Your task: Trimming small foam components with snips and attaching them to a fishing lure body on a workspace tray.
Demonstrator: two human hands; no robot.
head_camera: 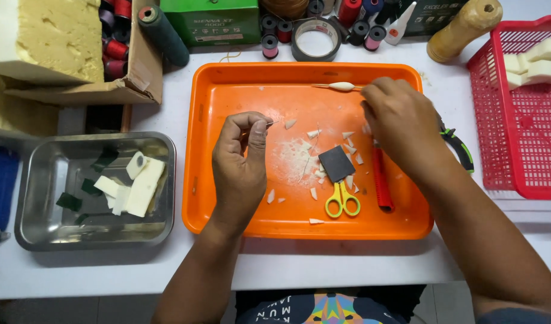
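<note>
Both hands are positioned over the orange tray point(206, 150). A thin pin point(272, 123) is pinched by the left hand point(242, 162) at tray centre. A white spindle-shaped float on a thin stick point(341, 86) is gripped by the right hand point(398, 120) near the tray's far rim. Yellow scissors point(342, 201) lie near the tray's near rim.

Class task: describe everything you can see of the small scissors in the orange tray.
The scissors have yellow loop handles, seemingly plastic, pointing toward the person; the blades are hidden under a small dark square pad. They lie flat on the orange tray among white shavings, left of a red-handled tool. Neither hand touches them.
</note>
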